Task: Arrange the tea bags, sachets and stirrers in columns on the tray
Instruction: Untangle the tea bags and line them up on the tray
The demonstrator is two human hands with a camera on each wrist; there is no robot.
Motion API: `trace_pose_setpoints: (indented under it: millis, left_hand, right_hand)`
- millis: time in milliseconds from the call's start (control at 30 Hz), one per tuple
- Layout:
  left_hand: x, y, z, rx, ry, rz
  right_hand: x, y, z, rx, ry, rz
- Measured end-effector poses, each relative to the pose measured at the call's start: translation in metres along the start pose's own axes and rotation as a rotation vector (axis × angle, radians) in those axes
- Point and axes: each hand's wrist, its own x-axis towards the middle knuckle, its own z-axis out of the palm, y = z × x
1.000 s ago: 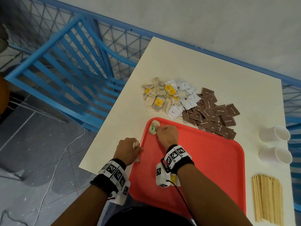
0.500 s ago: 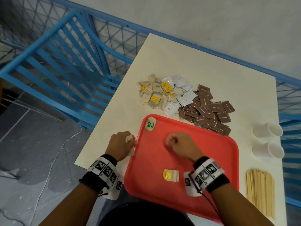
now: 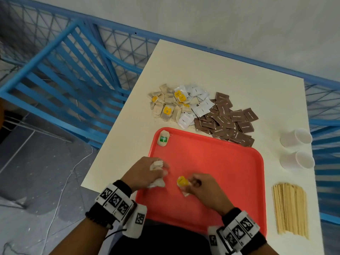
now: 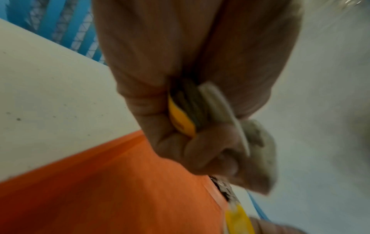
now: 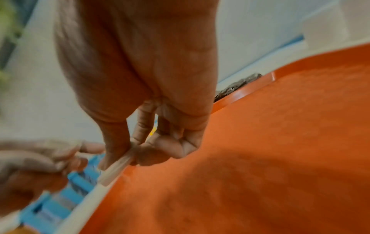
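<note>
Head view: on the table (image 3: 202, 67) the red tray (image 3: 211, 162) carries a green-tagged tea bag (image 3: 162, 138) in its far left corner. The left hand (image 3: 145, 172) grips several tea bags (image 3: 157, 165) over the tray's left edge; the right hand (image 3: 204, 188) pinches a yellow-tagged tea bag (image 3: 182, 182) beside it.

Left wrist view: fingers (image 4: 210, 156) curl round the bunch.

Right wrist view: thumb and fingers (image 5: 144, 123) clamp the bag's paper.

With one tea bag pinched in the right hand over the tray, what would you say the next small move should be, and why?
Probably set the yellow-tagged tea bag that the right hand pinches down on the tray, in line below the green-tagged tea bag lying alone at the far left corner. That would start a column, while the left hand grips more tea bags.
</note>
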Motion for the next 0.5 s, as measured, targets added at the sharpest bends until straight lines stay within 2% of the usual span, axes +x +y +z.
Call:
trace_pose_setpoints:
  millis: [67, 167, 233, 300, 367, 400, 500]
  left_hand:
    - [-0.003, 0.005, 0.009, -0.028, -0.036, 0.03]
    - [-0.003, 0.01, 0.019, -0.061, 0.051, 0.107]
    - [-0.002, 0.016, 0.019, -0.08, 0.119, 0.164]
    - [-0.002, 0.02, 0.013, 0.047, 0.185, 0.257]
    - [-0.003, 0.022, 0.005, 0.247, 0.176, 0.375]
    - [-0.003, 0.023, 0.001, 0.313, 0.155, 0.414]
    - [-0.002, 0.024, -0.006, 0.338, 0.157, 0.43]
  right_hand:
    - [0.001, -0.02, -0.006, 0.206, 0.014, -0.031]
    - [0.005, -0.039, -0.006, 0.3, 0.019, -0.111]
    - [0.009, -0.041, -0.004, 0.257, 0.056, -0.142]
    - [0.011, -0.041, -0.004, 0.077, 0.059, -0.159]
    - [0.01, -0.044, -0.008, -0.066, 0.086, -0.241]
    - [0.01, -0.047, -0.01, -0.065, 0.1, -0.293]
    - [0.015, -0.054, -0.01, -0.088, 0.115, -0.325]
